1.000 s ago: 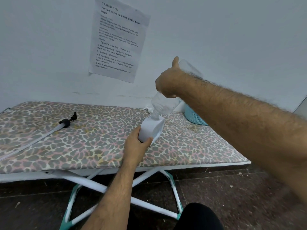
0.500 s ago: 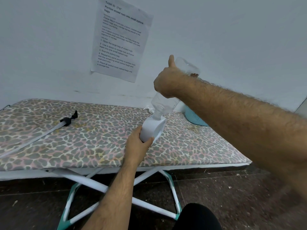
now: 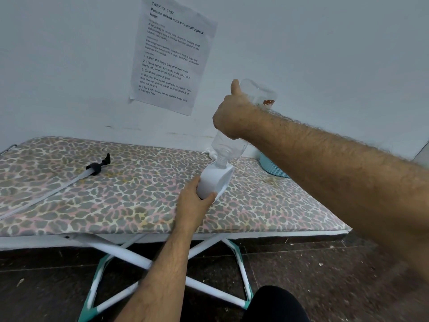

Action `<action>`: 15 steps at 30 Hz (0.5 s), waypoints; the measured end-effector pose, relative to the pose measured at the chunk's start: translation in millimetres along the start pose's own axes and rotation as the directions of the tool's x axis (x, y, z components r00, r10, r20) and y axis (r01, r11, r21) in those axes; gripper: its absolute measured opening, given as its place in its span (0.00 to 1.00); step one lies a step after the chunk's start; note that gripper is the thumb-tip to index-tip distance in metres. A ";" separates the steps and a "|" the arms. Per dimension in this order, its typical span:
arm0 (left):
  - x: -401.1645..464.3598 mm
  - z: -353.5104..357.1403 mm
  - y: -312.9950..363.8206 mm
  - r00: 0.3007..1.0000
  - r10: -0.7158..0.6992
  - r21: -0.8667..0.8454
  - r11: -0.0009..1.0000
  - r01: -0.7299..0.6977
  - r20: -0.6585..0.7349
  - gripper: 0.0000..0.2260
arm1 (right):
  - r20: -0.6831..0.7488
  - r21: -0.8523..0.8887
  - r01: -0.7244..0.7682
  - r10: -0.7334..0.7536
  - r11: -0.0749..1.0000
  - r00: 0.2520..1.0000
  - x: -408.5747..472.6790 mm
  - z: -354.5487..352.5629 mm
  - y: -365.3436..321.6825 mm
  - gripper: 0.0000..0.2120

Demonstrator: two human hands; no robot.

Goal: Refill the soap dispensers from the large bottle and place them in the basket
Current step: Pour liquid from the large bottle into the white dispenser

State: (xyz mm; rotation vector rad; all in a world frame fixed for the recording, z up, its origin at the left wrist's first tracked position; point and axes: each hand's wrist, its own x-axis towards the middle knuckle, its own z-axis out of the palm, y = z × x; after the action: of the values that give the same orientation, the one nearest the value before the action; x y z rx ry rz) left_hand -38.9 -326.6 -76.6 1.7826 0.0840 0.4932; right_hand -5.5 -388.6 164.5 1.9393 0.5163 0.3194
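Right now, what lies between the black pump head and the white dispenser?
Only bare leopard-print cover between pump head and dispenser, in the head view.

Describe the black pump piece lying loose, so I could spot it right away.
Look at the leopard-print board below the paper sheet on the wall. Toward the board's left lies the pump head, far from both hands. It alone is black, with a long pale tube running from it toward the left edge.

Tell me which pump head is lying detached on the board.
The black pump head, left on the ironing board, long tube attached. The white one sits at the back by the wall.
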 end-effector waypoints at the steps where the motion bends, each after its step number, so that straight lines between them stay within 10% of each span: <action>1: -0.1 0.1 0.2 1.000 -0.004 -0.002 1.000 0.004 0.001 0.25 | 0.000 -0.006 -0.002 0.002 1.000 1.000 0.6 -0.9 -0.7 0.03; 15: 0.5 0.4 -2.7 1.000 -0.004 -0.004 1.000 0.005 0.016 0.26 | -0.010 -0.048 -0.005 0.005 0.999 1.000 -1.2 -3.2 -4.6 0.06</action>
State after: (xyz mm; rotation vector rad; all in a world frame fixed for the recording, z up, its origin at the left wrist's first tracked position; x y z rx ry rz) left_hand -37.8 -326.1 -79.1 1.7812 0.0759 0.4758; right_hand -8.9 -385.1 161.6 1.8940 0.5064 0.3416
